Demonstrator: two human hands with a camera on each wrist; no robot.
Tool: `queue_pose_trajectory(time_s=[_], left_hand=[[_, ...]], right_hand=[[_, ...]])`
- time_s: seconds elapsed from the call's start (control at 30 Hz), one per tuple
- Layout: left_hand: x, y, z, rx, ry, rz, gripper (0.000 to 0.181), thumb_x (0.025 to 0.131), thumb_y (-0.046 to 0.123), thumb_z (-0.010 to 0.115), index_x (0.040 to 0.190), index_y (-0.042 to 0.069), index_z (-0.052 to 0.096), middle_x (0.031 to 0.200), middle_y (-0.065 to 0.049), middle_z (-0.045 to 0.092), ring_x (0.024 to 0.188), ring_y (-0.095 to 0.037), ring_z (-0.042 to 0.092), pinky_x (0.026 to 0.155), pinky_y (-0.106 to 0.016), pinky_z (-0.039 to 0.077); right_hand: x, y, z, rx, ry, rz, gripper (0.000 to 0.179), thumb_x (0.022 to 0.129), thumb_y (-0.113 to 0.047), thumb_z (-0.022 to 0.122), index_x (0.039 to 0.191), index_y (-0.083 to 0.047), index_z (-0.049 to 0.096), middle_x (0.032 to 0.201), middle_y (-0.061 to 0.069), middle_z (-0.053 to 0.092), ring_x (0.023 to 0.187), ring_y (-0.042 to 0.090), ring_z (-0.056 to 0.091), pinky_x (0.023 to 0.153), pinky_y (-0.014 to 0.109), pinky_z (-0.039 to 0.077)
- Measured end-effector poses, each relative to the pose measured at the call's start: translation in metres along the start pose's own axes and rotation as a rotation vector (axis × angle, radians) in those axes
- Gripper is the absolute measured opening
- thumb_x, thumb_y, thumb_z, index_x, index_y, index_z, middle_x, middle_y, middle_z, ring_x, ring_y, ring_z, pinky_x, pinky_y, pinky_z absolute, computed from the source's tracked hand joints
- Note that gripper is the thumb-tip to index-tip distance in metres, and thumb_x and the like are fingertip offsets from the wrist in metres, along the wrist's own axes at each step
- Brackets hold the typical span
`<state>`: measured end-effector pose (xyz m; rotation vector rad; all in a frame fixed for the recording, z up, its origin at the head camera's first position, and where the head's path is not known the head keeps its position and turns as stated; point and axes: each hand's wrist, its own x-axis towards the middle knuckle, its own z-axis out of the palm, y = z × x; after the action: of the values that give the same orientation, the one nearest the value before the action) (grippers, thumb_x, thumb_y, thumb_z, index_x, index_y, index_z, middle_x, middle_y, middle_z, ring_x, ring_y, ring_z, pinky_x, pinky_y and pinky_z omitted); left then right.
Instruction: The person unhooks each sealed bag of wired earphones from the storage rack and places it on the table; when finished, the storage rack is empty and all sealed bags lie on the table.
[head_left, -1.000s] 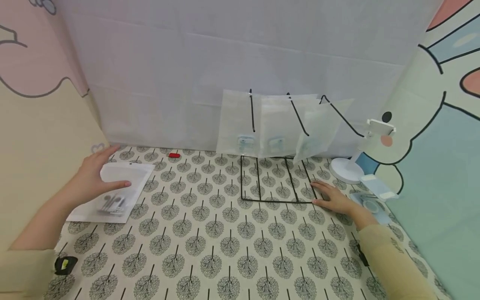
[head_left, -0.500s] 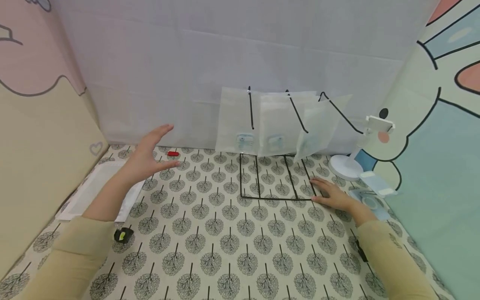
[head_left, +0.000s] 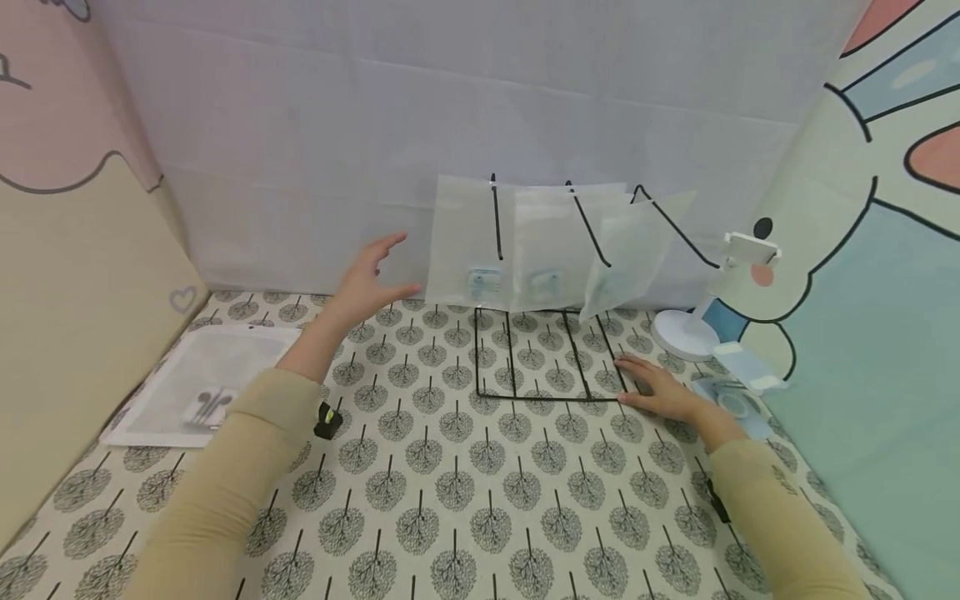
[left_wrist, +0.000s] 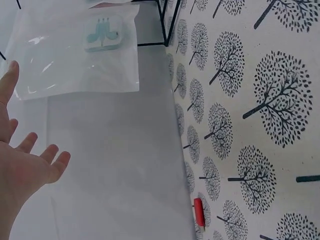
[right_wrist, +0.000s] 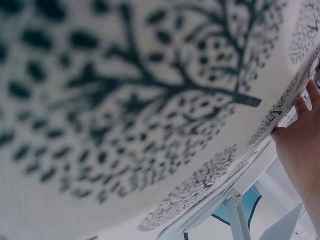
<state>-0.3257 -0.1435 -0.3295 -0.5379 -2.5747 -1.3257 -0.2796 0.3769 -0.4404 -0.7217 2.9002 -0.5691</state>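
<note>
My left hand [head_left: 367,290] is raised over the back of the table with thumb and fingers spread apart, holding nothing. Close to its right hangs a frosted clear bag [head_left: 459,233] with a small pale-blue earphone case showing through it. Two more bag stacks, a middle bag [head_left: 536,229] and a right bag [head_left: 645,250], hang on the other hooks of a black wire rack [head_left: 547,399]. In the left wrist view the fingers point towards a bag [left_wrist: 55,65]. My right hand [head_left: 658,392] rests at the rack base's front right corner, its fingertips touching the wire.
A flat bag [head_left: 168,387] with earphones inside lies at the left, partly behind the left sleeve. At the right stand a white phone stand [head_left: 684,333] and a pale-blue folding stand [head_left: 738,404]. A small red object [left_wrist: 199,212] lies by the back wall.
My left hand has moved right, from above the flat bag at the left to beside the leftmost hanging bag. The right hand stays at the rack corner.
</note>
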Motion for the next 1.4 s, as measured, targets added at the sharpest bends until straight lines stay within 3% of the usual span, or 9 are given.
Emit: queue_pose_trajectory(time_s=[0.17,0.3,0.43,0.6,0.8,0.97,1.1,1.4], left_hand=[[0.019,-0.002,0.017,-0.017,0.018,-0.028,0.09,0.077,0.035,0.077,0.15,0.027,0.024,0.155,0.0,0.024,0.139,-0.031,0.028,0.109,-0.058,0.028],[0.031,-0.001,0.031,-0.081,0.063,-0.036,0.085,0.078,0.03,0.077,0.148,0.026,0.03,0.152,0.0,0.032,0.137,-0.027,0.032,0.109,-0.052,0.032],[0.041,0.0,0.043,-0.151,0.126,-0.064,0.076,0.08,0.028,0.075,0.145,0.021,0.036,0.145,-0.002,0.042,0.132,-0.025,0.04,0.108,-0.045,0.037],[0.049,0.002,0.052,-0.172,0.183,-0.092,0.067,0.082,0.025,0.073,0.14,0.012,0.041,0.13,-0.009,0.053,0.119,-0.025,0.05,0.101,-0.039,0.044],[0.047,0.002,0.059,-0.174,0.237,-0.092,0.049,0.085,0.02,0.069,0.128,0.005,0.049,0.114,-0.012,0.06,0.102,-0.024,0.057,0.091,-0.034,0.05],[0.041,0.003,0.064,-0.206,0.32,-0.071,0.032,0.088,0.018,0.067,0.113,0.001,0.058,0.1,-0.014,0.064,0.09,-0.023,0.06,0.081,-0.03,0.053],[0.039,0.0,0.066,-0.19,0.367,-0.059,0.029,0.087,0.021,0.068,0.108,0.001,0.06,0.096,-0.014,0.065,0.087,-0.021,0.061,0.078,-0.028,0.054],[0.032,0.001,0.061,-0.206,0.348,-0.019,0.03,0.087,0.023,0.067,0.108,0.002,0.061,0.094,-0.012,0.065,0.084,-0.019,0.06,0.075,-0.026,0.054]], right_hand=[[0.0,-0.001,-0.001,-0.003,0.004,-0.01,0.07,0.091,-0.036,0.061,0.145,-0.002,0.032,0.151,0.027,0.022,0.135,0.051,0.02,0.1,0.077,0.013],[0.0,-0.002,-0.002,-0.003,-0.003,0.003,0.071,0.091,-0.037,0.061,0.146,-0.003,0.032,0.151,0.026,0.021,0.135,0.051,0.02,0.1,0.077,0.012],[0.001,-0.003,-0.001,0.005,-0.012,0.025,0.071,0.091,-0.038,0.061,0.146,-0.004,0.031,0.152,0.026,0.02,0.136,0.05,0.018,0.101,0.077,0.008],[0.001,-0.005,-0.001,0.002,-0.01,0.018,0.072,0.091,-0.038,0.061,0.146,-0.004,0.031,0.152,0.026,0.02,0.136,0.05,0.018,0.101,0.077,0.008],[0.003,-0.007,-0.001,-0.008,0.0,-0.001,0.07,0.091,-0.037,0.06,0.146,-0.003,0.032,0.152,0.025,0.021,0.136,0.05,0.019,0.101,0.077,0.009],[0.003,-0.008,-0.002,-0.01,-0.012,0.012,0.07,0.091,-0.038,0.06,0.146,-0.004,0.032,0.152,0.025,0.021,0.136,0.05,0.019,0.101,0.076,0.008],[0.003,-0.008,-0.003,-0.005,-0.01,0.006,0.07,0.091,-0.037,0.06,0.146,-0.003,0.032,0.152,0.026,0.021,0.136,0.05,0.019,0.101,0.077,0.008],[0.002,-0.007,-0.003,-0.01,-0.01,0.005,0.07,0.091,-0.037,0.06,0.146,-0.003,0.031,0.151,0.026,0.021,0.136,0.051,0.019,0.101,0.077,0.008]])
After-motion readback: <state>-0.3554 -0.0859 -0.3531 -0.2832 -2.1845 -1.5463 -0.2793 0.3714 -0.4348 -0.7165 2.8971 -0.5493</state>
